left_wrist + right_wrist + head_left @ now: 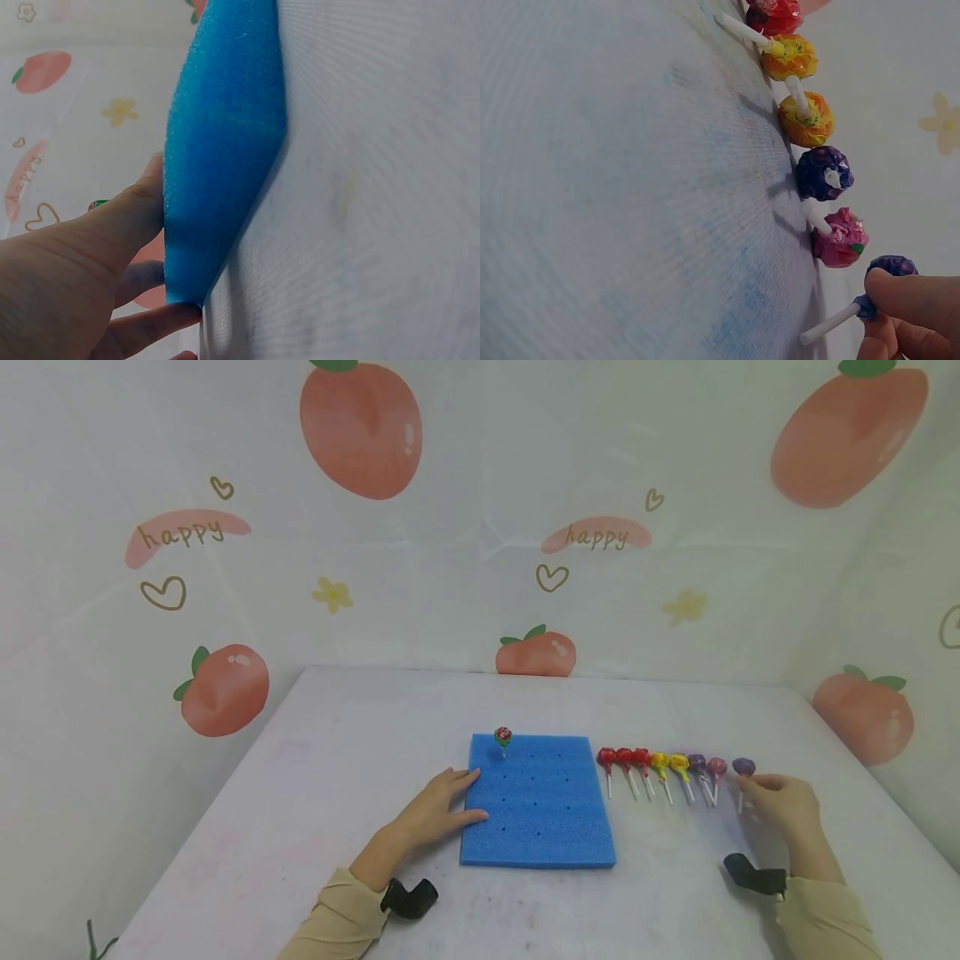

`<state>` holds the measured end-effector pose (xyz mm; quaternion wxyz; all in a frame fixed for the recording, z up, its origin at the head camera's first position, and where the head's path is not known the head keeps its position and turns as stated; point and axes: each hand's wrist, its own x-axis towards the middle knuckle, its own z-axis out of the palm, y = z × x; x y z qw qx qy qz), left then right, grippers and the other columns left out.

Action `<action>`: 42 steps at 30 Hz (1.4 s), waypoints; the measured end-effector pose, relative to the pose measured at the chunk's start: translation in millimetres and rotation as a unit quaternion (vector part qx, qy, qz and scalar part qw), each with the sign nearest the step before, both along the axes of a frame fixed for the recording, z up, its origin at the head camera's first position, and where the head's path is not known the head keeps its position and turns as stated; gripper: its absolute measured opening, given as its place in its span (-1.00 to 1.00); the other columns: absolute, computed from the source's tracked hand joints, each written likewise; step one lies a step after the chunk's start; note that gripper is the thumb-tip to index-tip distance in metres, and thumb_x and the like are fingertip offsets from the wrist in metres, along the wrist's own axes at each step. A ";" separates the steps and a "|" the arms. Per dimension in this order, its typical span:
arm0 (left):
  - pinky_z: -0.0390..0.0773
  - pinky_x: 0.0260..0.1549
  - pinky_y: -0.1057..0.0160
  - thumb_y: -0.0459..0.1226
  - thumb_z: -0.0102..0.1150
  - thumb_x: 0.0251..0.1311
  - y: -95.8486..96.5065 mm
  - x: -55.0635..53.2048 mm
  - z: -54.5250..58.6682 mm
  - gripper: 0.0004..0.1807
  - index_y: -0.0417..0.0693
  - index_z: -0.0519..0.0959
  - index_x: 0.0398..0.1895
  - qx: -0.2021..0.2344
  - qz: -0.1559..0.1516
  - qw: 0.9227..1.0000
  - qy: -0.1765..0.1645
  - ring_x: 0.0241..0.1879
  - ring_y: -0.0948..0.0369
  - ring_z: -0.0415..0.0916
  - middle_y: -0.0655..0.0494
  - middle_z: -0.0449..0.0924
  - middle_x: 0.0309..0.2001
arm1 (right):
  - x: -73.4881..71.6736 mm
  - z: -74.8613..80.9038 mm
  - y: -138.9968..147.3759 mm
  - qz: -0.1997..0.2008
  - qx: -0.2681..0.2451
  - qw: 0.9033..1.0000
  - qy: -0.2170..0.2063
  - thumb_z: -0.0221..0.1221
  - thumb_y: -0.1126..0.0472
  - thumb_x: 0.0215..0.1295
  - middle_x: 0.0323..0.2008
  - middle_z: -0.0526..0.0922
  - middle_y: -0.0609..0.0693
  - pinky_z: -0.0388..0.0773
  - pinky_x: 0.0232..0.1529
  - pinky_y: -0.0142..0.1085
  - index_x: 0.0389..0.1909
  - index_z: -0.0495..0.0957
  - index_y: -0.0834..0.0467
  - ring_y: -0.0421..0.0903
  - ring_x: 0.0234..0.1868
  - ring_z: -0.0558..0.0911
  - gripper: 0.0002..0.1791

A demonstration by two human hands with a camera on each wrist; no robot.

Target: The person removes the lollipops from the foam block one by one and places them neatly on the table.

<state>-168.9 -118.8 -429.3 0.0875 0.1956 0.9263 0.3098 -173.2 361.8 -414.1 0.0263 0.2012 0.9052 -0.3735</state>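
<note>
A blue foam board (558, 847) with rows of small holes lies flat on the table. One red-and-green lollipop (503, 737) stands upright in its back left part. My left hand (437, 807) rests at the board's left edge, thumb and fingers spread and touching it. At the right, my right hand (786, 802) pinches a purple lollipop (894, 265) just below its wrapped head, thumb against the wrapper; its white stick (831, 324) points free. Beside it lies a pink lollipop (841, 238), and then a dark purple one (825, 173) in the same row.
The row continues leftward with yellow lollipops (678, 762) and red lollipops (625, 758), ending close to the board's right edge. Their sticks point toward me. Black wrist devices (409, 899) sit on both arms. A printed curtain (450, 585) hangs behind the white table (360, 727).
</note>
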 end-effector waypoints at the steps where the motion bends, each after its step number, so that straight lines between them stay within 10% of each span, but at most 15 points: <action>1: 0.15 0.31 -0.21 0.04 0.16 0.16 -0.2 -0.2 -0.2 -0.23 -0.12 0.23 0.37 0.000 -0.001 1.000 0.000 0.41 -0.19 0.02 -0.20 0.24 0.35 | -0.5 0.0 0.2 0.002 0.001 1.000 -0.002 0.04 0.00 0.31 -0.51 0.65 0.03 0.49 -0.51 -0.40 0.07 0.37 0.54 -0.26 -0.51 0.51 -0.37; 29: 0.15 0.31 -0.19 0.04 0.15 0.17 -0.5 0.0 -1.9 -0.25 -0.10 0.23 0.37 -0.004 -0.001 1.000 0.002 0.41 -0.18 0.03 -0.20 0.24 0.35 | -2.5 -0.7 -2.2 0.011 0.020 0.999 -0.043 0.04 -0.07 0.30 -0.15 0.55 0.42 0.48 -0.26 -0.17 0.09 0.39 0.49 0.11 -0.20 0.50 -0.34; 42: 0.15 0.31 -0.20 0.03 0.16 0.17 -0.2 -1.1 -1.2 -0.25 -0.11 0.24 0.36 -0.003 -0.001 1.000 0.003 0.40 -0.19 0.04 -0.20 0.25 0.34 | 0.9 3.5 -3.9 -0.006 0.002 1.000 -0.021 0.03 -0.08 0.30 -0.26 0.62 0.32 0.44 -0.49 -0.44 0.09 0.38 0.50 -0.12 -0.38 0.56 -0.32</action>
